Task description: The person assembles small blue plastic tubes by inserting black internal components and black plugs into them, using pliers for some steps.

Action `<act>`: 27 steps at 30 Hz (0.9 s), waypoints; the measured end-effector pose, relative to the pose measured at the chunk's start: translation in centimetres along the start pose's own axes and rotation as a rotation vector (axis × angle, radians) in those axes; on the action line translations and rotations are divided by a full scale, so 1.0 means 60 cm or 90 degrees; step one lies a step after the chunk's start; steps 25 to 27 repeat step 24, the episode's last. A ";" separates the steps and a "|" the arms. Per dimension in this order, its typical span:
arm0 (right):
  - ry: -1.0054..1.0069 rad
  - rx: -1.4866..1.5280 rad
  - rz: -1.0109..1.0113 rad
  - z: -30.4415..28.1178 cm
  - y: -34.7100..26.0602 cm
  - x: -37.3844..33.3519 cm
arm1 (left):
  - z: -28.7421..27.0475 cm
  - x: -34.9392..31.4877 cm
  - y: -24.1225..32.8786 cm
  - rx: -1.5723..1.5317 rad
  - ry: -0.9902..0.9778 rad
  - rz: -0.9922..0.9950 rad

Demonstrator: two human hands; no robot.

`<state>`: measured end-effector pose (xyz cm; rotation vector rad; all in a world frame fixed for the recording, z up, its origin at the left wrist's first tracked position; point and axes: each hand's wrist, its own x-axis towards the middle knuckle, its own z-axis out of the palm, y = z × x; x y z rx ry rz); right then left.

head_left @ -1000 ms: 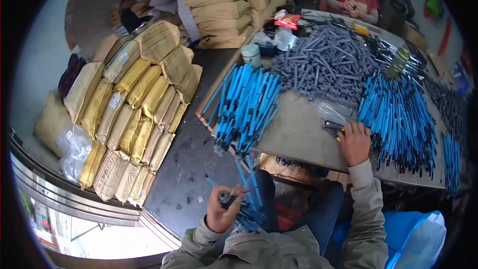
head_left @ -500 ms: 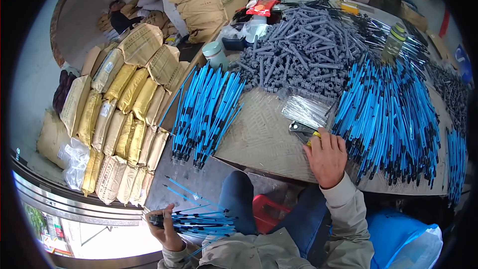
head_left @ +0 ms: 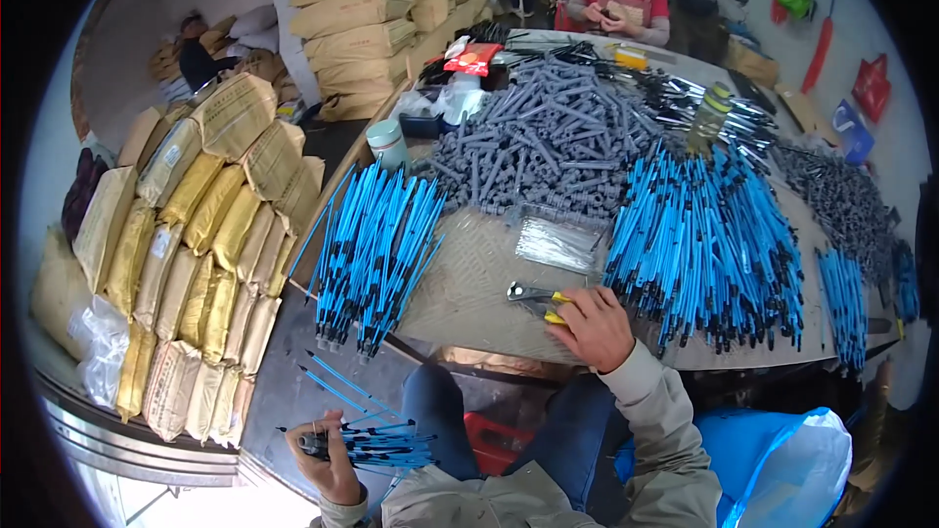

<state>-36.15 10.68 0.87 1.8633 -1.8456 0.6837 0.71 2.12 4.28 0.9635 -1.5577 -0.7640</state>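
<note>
My left hand [head_left: 328, 464] is closed around a bundle of thin blue rods with black ends [head_left: 391, 445], held low at the left in front of my lap. My right hand [head_left: 599, 330] grips the yellow handles of a pair of end-cutting pliers [head_left: 533, 293] over the cardboard-topped table. The metal jaws point left. Just beyond them lies a clear plastic tray of thin silver pins [head_left: 558, 242]. Several loose blue rods [head_left: 337, 381] lie on the dark surface near my left hand.
A large heap of grey plastic anchors [head_left: 538, 137] fills the table's middle. Piles of blue rods stand left [head_left: 377, 244] and right [head_left: 704, 244], with a light green canister [head_left: 387, 143] and a bottle [head_left: 709, 117] behind. Sacks [head_left: 210, 205] are stacked at left. A person [head_left: 621, 0] works opposite.
The view has tilted up and shifted right. The pliers have moved back from the tray of pins toward me, still in my right hand. My left hand keeps its bundle.
</note>
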 end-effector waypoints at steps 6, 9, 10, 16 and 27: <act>-0.068 -0.015 0.044 0.003 -0.023 -0.004 | -0.010 -0.007 -0.016 -0.068 -0.031 -0.037; -0.043 -0.051 0.024 -0.001 -0.030 -0.008 | -0.019 -0.013 -0.018 -0.096 -0.053 -0.024; -0.008 -0.049 0.005 -0.002 -0.034 -0.016 | -0.027 -0.019 -0.015 -0.094 -0.073 -0.021; 0.088 0.161 0.171 0.010 -0.066 -0.038 | -0.046 -0.026 -0.010 -0.086 -0.076 -0.040; -0.136 0.236 -0.099 -0.048 -0.281 0.028 | -0.038 -0.047 -0.014 -0.162 -0.179 0.004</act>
